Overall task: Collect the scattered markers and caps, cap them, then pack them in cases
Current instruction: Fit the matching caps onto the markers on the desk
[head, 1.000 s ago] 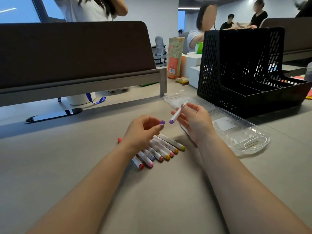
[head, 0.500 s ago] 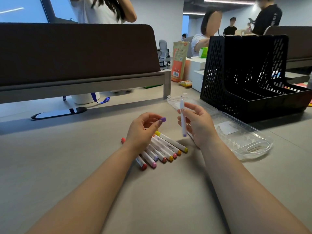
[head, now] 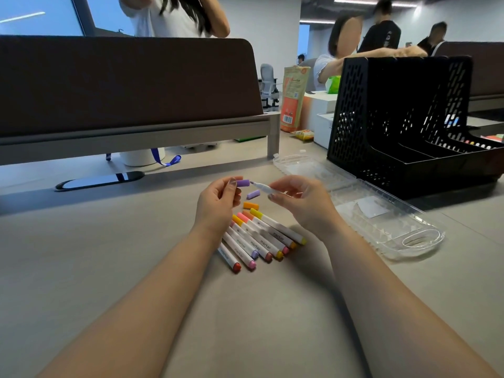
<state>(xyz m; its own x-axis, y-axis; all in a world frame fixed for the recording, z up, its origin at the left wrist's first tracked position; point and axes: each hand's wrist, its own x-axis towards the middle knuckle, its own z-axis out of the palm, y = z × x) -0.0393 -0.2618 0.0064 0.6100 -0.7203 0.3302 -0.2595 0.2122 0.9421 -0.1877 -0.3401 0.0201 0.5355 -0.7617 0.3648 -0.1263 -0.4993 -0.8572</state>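
Observation:
My left hand [head: 216,205] pinches a purple cap [head: 242,183] between thumb and forefinger. My right hand [head: 302,200] holds a white marker [head: 265,188] with its bare tip pointing left, just short of the cap's mouth. A second purple cap [head: 253,194] shows just below the marker; I cannot tell if it rests on the desk. An orange cap [head: 251,205] lies on the desk under my hands. Several capped white markers [head: 261,240] lie side by side in a fan below my hands. A clear plastic case [head: 362,208] lies open to the right.
A black mesh file rack [head: 409,124] stands behind the case at the right. A dark desk divider [head: 128,85] spans the back left, with a cable slot [head: 99,180] in front. People sit and stand beyond the desk.
My right hand has swung the marker from upright to level, tip toward the left. My left hand has raised the purple cap up to meet the tip.

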